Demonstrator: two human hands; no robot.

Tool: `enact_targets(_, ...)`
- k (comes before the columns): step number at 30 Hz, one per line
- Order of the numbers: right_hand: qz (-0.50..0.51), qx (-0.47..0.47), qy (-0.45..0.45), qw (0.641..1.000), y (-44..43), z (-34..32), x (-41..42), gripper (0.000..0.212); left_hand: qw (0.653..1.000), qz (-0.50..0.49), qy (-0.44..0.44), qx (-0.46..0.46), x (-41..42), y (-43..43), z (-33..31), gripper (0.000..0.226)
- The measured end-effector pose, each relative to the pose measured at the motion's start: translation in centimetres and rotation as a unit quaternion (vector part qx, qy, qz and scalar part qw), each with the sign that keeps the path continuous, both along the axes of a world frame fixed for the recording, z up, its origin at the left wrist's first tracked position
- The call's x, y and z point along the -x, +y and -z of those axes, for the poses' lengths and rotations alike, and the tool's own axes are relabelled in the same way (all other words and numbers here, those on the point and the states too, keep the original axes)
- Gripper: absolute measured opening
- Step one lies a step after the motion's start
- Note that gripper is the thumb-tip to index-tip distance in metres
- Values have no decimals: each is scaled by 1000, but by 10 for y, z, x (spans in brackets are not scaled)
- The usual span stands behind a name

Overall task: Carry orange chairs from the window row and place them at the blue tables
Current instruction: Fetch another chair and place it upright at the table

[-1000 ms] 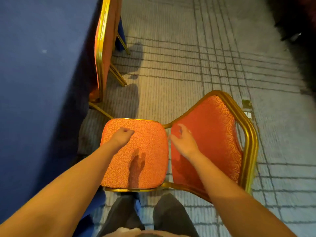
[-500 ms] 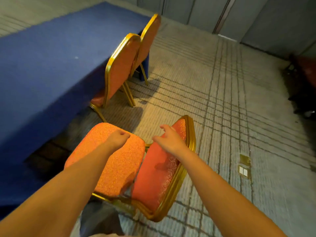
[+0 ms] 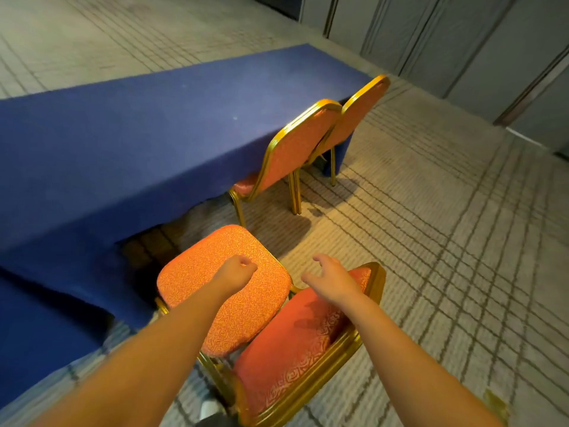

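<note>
Your left hand's (image 3: 235, 271) fingers (image 3: 248, 264) are clenched into a fist with nothing in them. The knuckles sit over the patterned seat (image 3: 215, 291) of the nearest orange chair (image 3: 271, 328); I cannot tell whether they touch the fabric. Just right of that fist, your right hand's (image 3: 334, 282) fingers (image 3: 320, 259) are spread and slack, gripping nothing, above the top of the chair's backrest (image 3: 289, 355). The gold-framed chair stands beneath both hands, its seat toward the blue table (image 3: 123, 143) just beyond and left of your left fingers. Farther ahead of your fingertips, a second orange chair (image 3: 295, 152) and a third orange chair (image 3: 358, 110) stand side by side at that table's edge. Lined carpet (image 3: 431, 241) spreads right of your right hand, and grey wall panels (image 3: 462, 41) stand well beyond.
</note>
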State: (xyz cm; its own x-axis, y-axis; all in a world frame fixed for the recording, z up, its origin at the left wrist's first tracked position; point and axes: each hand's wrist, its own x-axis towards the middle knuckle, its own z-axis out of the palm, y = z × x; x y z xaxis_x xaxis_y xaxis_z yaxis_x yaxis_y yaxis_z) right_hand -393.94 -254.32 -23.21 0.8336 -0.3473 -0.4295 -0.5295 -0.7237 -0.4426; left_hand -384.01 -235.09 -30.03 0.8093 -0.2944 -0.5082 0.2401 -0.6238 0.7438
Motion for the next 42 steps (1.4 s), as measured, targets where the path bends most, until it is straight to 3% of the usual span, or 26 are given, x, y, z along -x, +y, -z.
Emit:
enact_targets(7,-68,-4,67,995,-24,20,-35,62,998,-53,40,-6,-6,-3,21,31)
enact_targets(13,-190,-3,115,975,-49,50,-86,54,980,-189,63,3,0,-12,34,29)
enact_targets(18,-310,-20,163,936,-69,74,-111,62,941,-327,84,-36,37,-19,47,20)
enact_targets(23,-362,-22,194,911,-88,95,-119,54,903,-404,124,-80,84,-37,47,13)
enact_targets(29,-397,-11,226,890,-98,119,-120,35,881,-427,165,-117,115,-35,55,30)
enact_targets(34,-359,-23,255,898,-100,131,-120,44,888,-385,212,-137,120,-31,66,14)
enact_targets(39,-328,5,309,893,-116,157,-120,14,890,-325,266,-177,127,-25,79,36)
enact_targets(42,-322,14,340,884,-117,167,-116,24,888,-292,297,-194,127,-22,87,43)
